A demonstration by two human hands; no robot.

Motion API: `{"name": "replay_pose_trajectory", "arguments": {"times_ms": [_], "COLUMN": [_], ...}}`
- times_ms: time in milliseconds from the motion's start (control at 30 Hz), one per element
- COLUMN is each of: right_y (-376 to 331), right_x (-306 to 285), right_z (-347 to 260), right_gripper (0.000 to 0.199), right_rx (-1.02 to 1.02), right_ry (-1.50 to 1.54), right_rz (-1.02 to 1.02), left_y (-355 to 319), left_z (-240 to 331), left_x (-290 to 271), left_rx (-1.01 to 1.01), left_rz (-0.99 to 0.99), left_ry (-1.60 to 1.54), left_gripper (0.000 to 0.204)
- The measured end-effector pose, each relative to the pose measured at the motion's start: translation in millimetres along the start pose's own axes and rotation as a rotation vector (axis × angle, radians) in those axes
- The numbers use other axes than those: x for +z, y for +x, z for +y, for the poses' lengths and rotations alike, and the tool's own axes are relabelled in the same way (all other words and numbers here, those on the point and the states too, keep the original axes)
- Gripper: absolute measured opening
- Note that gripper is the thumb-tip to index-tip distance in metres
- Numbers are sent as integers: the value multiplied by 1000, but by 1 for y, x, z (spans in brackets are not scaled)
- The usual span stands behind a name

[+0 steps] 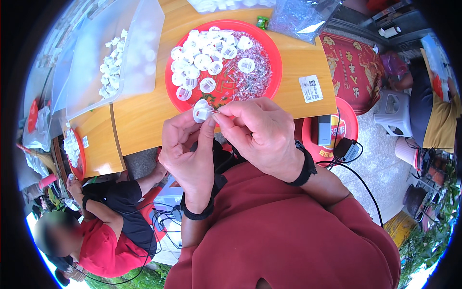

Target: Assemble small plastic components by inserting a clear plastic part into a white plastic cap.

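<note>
Just past the near edge of the table, my left hand (188, 151) pinches a small round white plastic part (201, 111) between thumb and fingertips. My right hand (262, 137) is closed at the fingertips on a thin, wire-legged piece (213, 111), which looks like an LED, and holds it against the part's side. Whether the legs are inside the part is too small to tell. Beyond both hands lies a round red tray (276, 65). White round parts (202, 61) pile up on its left, and clear LEDs with thin metal legs (252, 79) on its right.
A translucent plastic bin (144, 58) with white pieces stands at left on the wooden table (139, 125). A clear plastic bag (303, 19) lies at the far right. Below right, a red stool (308, 132) carries a power bank (324, 131) and cables. Another person (110, 231) sits at lower left.
</note>
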State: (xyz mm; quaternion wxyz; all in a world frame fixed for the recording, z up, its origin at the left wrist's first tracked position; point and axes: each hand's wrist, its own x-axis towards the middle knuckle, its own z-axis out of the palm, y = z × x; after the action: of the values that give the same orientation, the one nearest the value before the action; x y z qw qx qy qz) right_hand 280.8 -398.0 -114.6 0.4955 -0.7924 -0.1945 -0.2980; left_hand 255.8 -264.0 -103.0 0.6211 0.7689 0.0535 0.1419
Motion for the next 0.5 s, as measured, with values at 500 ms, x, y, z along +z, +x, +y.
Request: {"name": "replay_pose_trajectory", "arguments": {"times_ms": [500], "right_y": [3], "right_x": [-2], "right_z": [7], "right_gripper": [16], "right_rx": [114], "right_ry": [214], "right_rz": [-140], "left_y": [-3], "left_z": [1], "left_x": [-2], "left_rx": [55], "left_rz": [-13], "left_ry": [110], "left_gripper": [27]}}
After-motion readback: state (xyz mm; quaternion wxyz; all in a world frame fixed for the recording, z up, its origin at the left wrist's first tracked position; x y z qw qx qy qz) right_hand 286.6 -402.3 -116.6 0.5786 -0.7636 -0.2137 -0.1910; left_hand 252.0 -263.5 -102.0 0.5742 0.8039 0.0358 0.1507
